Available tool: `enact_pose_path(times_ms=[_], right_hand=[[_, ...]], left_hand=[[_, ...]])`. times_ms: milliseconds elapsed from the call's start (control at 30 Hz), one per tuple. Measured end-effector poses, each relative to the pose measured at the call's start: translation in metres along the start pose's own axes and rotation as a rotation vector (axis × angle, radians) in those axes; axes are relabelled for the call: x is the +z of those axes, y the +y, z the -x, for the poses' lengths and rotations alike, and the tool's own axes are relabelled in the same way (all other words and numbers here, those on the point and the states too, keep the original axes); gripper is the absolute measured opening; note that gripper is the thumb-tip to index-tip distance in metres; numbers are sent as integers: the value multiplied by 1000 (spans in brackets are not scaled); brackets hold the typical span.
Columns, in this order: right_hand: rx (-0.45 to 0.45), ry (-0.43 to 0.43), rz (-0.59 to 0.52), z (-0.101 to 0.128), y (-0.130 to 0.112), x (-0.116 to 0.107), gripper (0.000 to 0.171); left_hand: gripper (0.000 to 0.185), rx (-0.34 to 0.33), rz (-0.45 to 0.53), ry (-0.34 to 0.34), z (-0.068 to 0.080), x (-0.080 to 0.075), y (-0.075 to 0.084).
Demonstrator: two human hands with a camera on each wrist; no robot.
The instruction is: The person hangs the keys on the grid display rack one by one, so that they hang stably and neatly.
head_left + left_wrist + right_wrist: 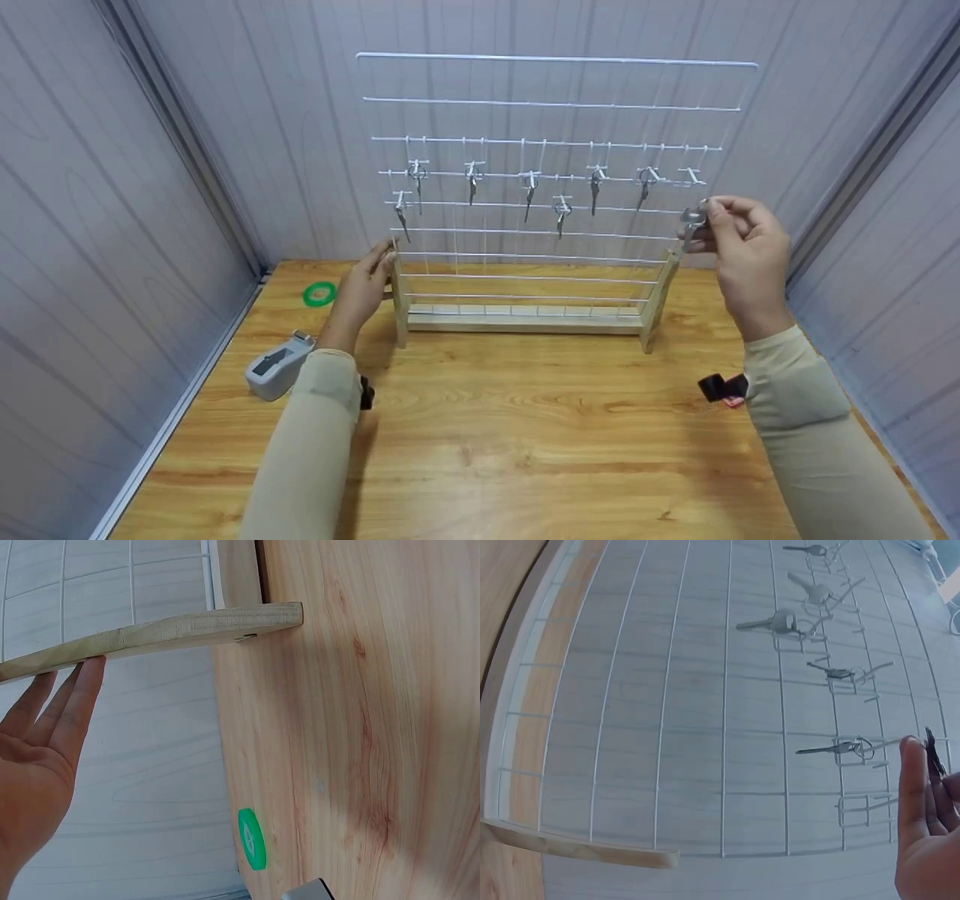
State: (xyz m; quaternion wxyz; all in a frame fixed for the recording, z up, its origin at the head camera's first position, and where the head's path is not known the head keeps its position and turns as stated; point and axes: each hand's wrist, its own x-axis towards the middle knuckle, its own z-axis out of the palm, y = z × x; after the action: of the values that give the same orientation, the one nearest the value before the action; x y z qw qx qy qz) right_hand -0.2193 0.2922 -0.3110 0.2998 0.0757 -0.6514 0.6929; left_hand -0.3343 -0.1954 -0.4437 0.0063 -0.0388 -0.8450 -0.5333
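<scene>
Metal key [691,220] pinched; left hand [365,285] flat.

Wooden table [525,450] with standing wire rack [525,319], green tape roll [319,294], grey device [277,367]

Silver key [691,222] pinched beside upright wire rack [555,105]

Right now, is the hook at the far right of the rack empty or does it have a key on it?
Empty. The far-right hook is bare, and the right hand pinches a key just below it.
</scene>
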Motion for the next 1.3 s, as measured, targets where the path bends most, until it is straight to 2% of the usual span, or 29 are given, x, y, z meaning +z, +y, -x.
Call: enact_pose_path(times_ms=[233, 533, 733, 967, 1200, 1300], right_hand=[[26, 57, -55, -17, 3, 1, 16], [67, 56, -48, -33, 6, 4, 17], [89, 56, 3, -39, 10, 7, 15], [141, 43, 25, -45, 20, 6, 17], [169, 39, -43, -43, 31, 5, 12], [192, 34, -13, -39, 35, 2, 17]], left_hand=[[60, 1, -10, -8, -2, -1, 0], [59, 8, -19, -7, -3, -2, 0], [61, 6, -21, -5, -3, -2, 1], [62, 6, -2, -6, -2, -1, 1], [59, 3, 0, -7, -1, -1, -2], [58, -2, 3, -8, -1, -1, -2]])
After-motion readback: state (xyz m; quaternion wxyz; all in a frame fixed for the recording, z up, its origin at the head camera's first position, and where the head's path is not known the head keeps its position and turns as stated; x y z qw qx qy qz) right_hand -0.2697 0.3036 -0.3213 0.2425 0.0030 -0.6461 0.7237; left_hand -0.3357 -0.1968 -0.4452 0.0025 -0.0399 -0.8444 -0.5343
